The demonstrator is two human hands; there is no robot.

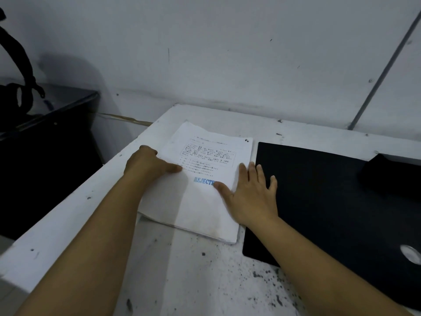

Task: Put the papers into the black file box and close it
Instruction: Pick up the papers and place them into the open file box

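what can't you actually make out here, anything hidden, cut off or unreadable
Head view only:
- Printed text on the papers: too small and blurred; the right hand covers the end of the blue stamp.
- Black file box: cut off by the right edge.
- Left hand fingertips: curled over the stack's edge.

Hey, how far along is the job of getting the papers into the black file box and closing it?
Nothing looks done yet. The stack of papers lies on the white table, beside the black file box, which lies flat and appears shut. In hand: the left hand and right hand rest on the stack's edges, seemingly about to gather it. Left: open the box, put the papers in, close it.
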